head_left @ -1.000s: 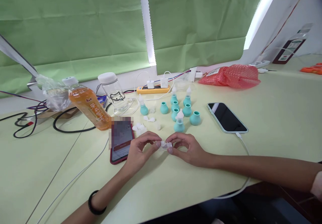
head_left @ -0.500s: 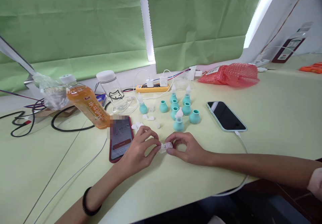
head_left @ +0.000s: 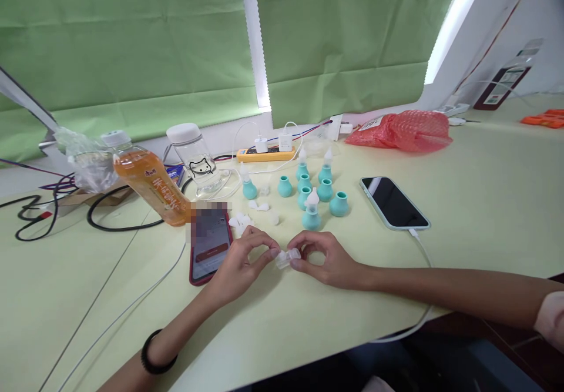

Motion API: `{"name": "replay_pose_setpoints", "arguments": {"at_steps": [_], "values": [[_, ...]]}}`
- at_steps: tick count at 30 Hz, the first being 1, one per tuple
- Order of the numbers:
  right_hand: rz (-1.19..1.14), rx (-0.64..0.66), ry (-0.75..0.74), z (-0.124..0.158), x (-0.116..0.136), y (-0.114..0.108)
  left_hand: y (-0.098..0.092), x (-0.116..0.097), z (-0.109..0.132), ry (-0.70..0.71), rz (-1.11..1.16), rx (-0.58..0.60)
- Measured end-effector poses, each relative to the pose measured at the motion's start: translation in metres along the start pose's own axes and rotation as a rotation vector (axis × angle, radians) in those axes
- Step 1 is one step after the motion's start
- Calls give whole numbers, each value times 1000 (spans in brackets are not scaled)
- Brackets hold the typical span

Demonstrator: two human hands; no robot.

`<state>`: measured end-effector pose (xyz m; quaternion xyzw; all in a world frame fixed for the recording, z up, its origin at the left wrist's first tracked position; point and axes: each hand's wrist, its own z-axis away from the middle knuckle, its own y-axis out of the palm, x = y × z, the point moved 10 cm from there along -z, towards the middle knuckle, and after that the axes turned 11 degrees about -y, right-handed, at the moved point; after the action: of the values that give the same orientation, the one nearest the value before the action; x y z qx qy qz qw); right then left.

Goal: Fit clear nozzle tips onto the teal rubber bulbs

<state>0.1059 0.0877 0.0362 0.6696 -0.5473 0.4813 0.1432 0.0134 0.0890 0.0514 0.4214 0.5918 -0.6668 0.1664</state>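
The person's left hand (head_left: 240, 267) pinches one end of a small translucent plastic piece (head_left: 288, 258) between thumb and fingertips, while the right hand (head_left: 328, 261) grips the other end in the same way, its fingers curved. The piece is held between the two hands, just above or on the pale table (head_left: 282, 333); which of these cannot be told.

Beyond the hands stands a group of teal rubber bulbs: four bulbs with clear nozzles (head_left: 312, 218) and five open-necked bulbs (head_left: 339, 205). Small white plastic parts (head_left: 241, 223) lie just past the left hand, near the bulbs.

A smartphone in a red case (head_left: 211, 262) lies beside the left hand, which hides part of it. To the right of the bulbs, a smartphone in a pale case (head_left: 395, 203) lies with a white cable (head_left: 423, 248) plugged in. A bottle of orange drink (head_left: 152, 181) leans beside a clear jar with a white lid (head_left: 194, 160), and a yellow power strip (head_left: 265, 155) lies behind the bulbs.
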Motion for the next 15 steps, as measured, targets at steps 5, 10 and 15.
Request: {"name": "replay_pose_setpoints", "arguments": {"at_steps": [5, 10, 15], "values": [[-36, -11, -7, 1, 1, -1, -5, 5, -2, -25, 54, -21], [-87, -33, -6, 1, 1, -3, -9, -4, 3, 64, -56, -102], [-131, -24, 32, 2, -3, -2, -6, -32, 18, 283, -215, -201]]}}
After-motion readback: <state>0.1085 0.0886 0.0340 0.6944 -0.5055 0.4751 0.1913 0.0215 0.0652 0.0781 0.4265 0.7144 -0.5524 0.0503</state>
